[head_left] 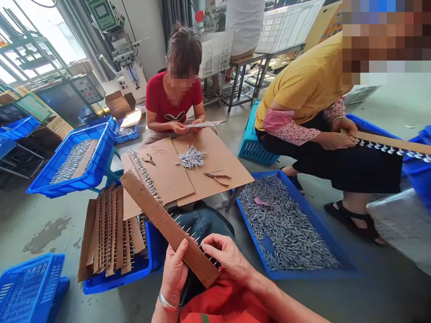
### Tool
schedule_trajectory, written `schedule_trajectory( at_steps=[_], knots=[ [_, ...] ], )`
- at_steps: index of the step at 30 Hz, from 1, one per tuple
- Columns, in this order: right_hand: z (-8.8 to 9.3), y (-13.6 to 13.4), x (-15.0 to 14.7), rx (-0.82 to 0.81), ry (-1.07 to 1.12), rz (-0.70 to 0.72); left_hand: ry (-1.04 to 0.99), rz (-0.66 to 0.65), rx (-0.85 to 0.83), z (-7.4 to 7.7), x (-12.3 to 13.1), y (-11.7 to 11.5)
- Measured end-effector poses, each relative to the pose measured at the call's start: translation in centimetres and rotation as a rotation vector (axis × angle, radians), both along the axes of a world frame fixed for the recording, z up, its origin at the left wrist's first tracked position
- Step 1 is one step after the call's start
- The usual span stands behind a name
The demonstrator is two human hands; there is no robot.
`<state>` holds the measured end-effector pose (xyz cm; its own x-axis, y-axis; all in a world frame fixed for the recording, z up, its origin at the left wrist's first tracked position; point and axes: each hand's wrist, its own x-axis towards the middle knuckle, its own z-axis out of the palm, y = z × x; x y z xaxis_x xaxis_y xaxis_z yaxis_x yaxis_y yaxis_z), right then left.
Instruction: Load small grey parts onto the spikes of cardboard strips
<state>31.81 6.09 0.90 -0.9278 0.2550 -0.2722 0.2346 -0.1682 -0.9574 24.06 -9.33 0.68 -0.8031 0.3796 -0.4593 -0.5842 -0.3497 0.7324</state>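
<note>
A long brown cardboard strip (168,229) lies slanted over my lap, with a row of thin pins jutting from its right edge. My left hand (175,271) grips the strip near its lower end, thumb on top. The thumb and fingertips of my right hand (229,258) are pinched at the pins along that edge; what lies between them is too small to make out. Beyond the strip, a cardboard-covered table (164,166) bears a pile of small grey pieces (191,158), two pairs of pliers (217,178) and a strip lined with grey pieces (143,172).
At my right a blue tray (249,224) holds many grey pieces. Pinned cardboard strips (107,229) fill a blue crate (116,285) at my left. A person in red (175,96) sits across the table; another in yellow (303,76) sits at right, both holding strips.
</note>
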Motion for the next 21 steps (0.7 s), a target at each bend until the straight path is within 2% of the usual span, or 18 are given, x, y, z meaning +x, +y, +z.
schedule_trajectory(
  at_steps=[10, 21],
  knots=[
    [0.2, -0.2, -0.2, -0.073, -0.082, -0.055, -0.035, 0.033, 0.012, -0.9, 0.4, -0.1],
    [-0.1, -0.1, -0.3, -0.217, -0.100, -0.093, -0.019, 0.039, -0.019, -0.5, 1.1, -0.2]
  ],
)
